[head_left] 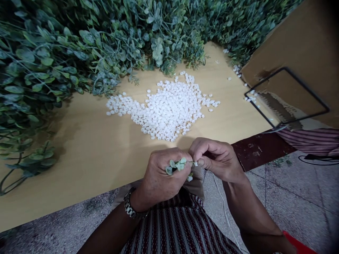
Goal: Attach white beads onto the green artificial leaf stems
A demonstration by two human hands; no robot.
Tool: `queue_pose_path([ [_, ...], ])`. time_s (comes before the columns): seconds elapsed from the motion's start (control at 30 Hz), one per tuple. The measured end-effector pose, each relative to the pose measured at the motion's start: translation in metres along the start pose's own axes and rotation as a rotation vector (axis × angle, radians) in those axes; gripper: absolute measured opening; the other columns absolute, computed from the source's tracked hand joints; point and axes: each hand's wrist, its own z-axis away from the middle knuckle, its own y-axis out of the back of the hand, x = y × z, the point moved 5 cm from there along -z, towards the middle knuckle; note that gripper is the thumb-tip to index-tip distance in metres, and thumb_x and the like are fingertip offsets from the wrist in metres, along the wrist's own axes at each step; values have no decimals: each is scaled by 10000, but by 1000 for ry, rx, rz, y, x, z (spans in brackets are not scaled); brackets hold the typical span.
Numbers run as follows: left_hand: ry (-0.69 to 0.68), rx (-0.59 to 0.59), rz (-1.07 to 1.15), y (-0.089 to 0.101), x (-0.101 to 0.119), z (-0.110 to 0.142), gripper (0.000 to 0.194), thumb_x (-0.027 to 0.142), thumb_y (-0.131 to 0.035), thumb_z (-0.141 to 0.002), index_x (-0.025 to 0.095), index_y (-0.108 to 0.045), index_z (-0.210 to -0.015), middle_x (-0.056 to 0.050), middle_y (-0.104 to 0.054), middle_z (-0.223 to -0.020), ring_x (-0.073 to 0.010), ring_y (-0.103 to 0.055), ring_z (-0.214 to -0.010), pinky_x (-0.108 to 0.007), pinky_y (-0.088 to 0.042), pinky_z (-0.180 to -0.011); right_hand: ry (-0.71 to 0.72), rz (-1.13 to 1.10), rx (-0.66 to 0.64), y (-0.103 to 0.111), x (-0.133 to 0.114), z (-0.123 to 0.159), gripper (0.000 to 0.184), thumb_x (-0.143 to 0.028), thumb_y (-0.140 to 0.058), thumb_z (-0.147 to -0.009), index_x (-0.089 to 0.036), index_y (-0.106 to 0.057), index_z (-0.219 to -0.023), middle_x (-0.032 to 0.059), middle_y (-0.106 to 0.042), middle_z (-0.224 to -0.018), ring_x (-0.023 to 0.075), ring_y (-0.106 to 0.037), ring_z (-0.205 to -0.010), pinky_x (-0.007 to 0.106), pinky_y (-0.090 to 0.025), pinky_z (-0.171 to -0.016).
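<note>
My left hand (165,173), with a metal watch at the wrist, is closed around an artificial leaf sprig (176,165). A few green leaves stick out between its fingers. My right hand (215,158) meets it at the front edge of the table, thumb and forefinger pinching a small white piece (195,163) at the tip of a thin stem. Another whitish bit (190,178) shows just below the left fingers. Beyond both hands lies a loose pile of small white pieces (172,109) on the tabletop.
Artificial greenery (119,38) is heaped along the back and left of the tan table (87,141). At right stand a torn cardboard piece (296,60) and a black wire frame (307,84), with stray white pieces beside them. A white cord (224,201) hangs below the right hand.
</note>
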Motion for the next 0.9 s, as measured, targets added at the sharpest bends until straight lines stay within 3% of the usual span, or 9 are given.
queue_pose_path([
  [0.2, 42, 12, -16, 1, -1, 1, 190, 49, -574, -736, 147, -615, -578, 14, -573, -512, -69, -466, -449, -187, -403, -432, -7, 51, 41, -1, 0, 0, 33, -200, -624, -823, -182, -627, -796, 0, -559, -696, 116, -513, -638, 265, -413, -586],
  [0.43, 42, -54, -21, -1, -2, 0, 186, 51, -554, -742, 147, -590, -587, 21, -553, -519, -67, -449, -457, -184, -378, -437, 4, 133, -27, -3, -3, -1, 26, -183, -585, -840, -185, -592, -815, -3, -529, -703, 117, -498, -639, 262, -403, -582],
  [0.6, 101, -92, -43, 2, -2, -1, 40, 131, -578, -742, 168, -571, -756, 14, -539, -635, -97, -471, -554, -212, -400, -508, 10, 300, 27, -1, -8, 3, 35, -167, -540, -858, -191, -556, -840, -2, -525, -703, 123, -493, -643, 262, -407, -583],
  [0.63, 111, -94, -29, 4, -1, 0, 99, 153, -591, -729, 174, -557, -820, 7, -532, -682, -108, -477, -591, -222, -411, -534, 15, 330, 29, 1, -10, 4, 43, -160, -533, -861, -191, -556, -841, -1, -530, -703, 122, -497, -641, 260, -409, -581],
  [0.7, 118, -97, 36, 6, -1, 1, 175, 193, -578, -736, 187, -518, -900, -7, -508, -755, -124, -475, -648, -238, -424, -577, 39, 385, -21, 3, -14, 4, 57, -147, -527, -861, -188, -567, -854, 5, -554, -717, 124, -518, -650, 264, -423, -592],
  [0.77, 157, -95, 113, 8, -5, 3, 72, 220, -509, -803, 196, -499, -870, -6, -481, -749, -115, -452, -626, -232, -409, -558, 81, 429, -65, 6, -20, 1, 84, -137, -520, -863, -186, -589, -862, 10, -575, -720, 126, -539, -653, 265, -435, -592],
  [0.9, 320, -14, 199, 8, -19, 6, 112, 242, -480, -861, 193, -495, -761, 31, -429, -592, -77, -368, -471, -194, -313, -425, 109, 620, 139, 28, -22, -17, 119, -151, -513, -868, -189, -624, -852, 18, -618, -737, 134, -576, -676, 263, -442, -597],
])
